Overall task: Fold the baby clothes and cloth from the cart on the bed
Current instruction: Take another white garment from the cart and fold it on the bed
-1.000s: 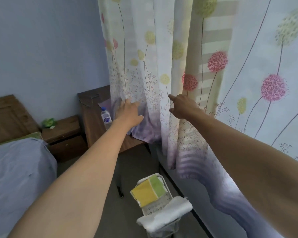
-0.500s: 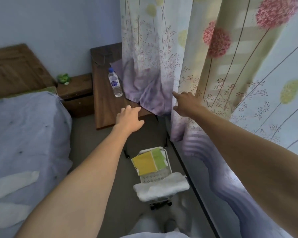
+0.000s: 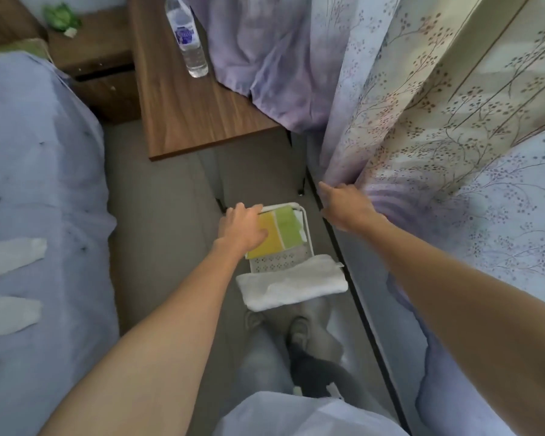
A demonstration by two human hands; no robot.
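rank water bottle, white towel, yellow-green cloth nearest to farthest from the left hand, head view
1. yellow-green cloth, under the left hand
2. white towel, draped on the cart's near end
3. water bottle, far off on the desk

A narrow strip of grey floor (image 3: 158, 231) runs between a bed (image 3: 38, 152) under a pale lilac sheet and a long flowered curtain (image 3: 422, 105) glowing with daylight. Beyond stand a wooden table (image 3: 183, 114) carrying a water bottle (image 3: 188, 39) and a low wooden nightstand (image 3: 92, 48).
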